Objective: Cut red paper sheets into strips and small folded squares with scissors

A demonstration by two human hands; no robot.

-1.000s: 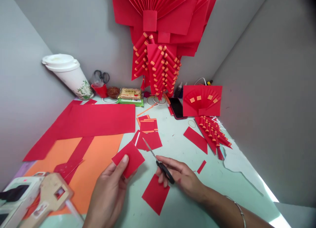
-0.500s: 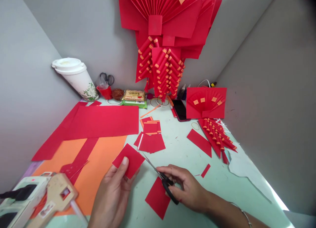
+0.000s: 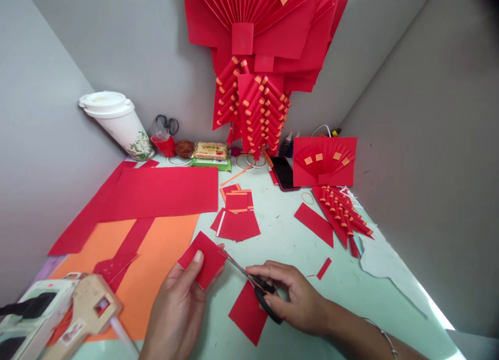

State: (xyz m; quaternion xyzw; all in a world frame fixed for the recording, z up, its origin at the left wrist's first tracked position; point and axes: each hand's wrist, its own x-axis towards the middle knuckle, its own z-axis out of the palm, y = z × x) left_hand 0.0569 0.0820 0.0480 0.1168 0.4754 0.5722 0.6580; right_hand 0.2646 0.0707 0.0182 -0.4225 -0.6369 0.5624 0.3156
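Between thumb and fingers, my left hand [image 3: 180,297] grips a square of red paper [image 3: 202,258], tilted with one corner up. My right hand [image 3: 294,295] has its fingers in the black handles of a pair of scissors [image 3: 237,266]. The blade tips meet the right edge of the held square. Beneath the scissors, another red paper piece [image 3: 247,316] lies on the table, partly covered by the handles. Just beyond my hands lie several red paper pieces [image 3: 239,225], some with orange strips along their edges.
Large red sheets [image 3: 163,193] and an orange sheet [image 3: 144,277] cover the left side. A glue gun [image 3: 93,303] sits front left. A white cup [image 3: 120,126], a phone [image 3: 284,172] and red paper fans [image 3: 325,162] stand or lie at the back. A small red strip [image 3: 324,269] lies right.
The scissors' blades have moved up to the red square's right edge and lie closer together. The square has turned slightly in my left hand.
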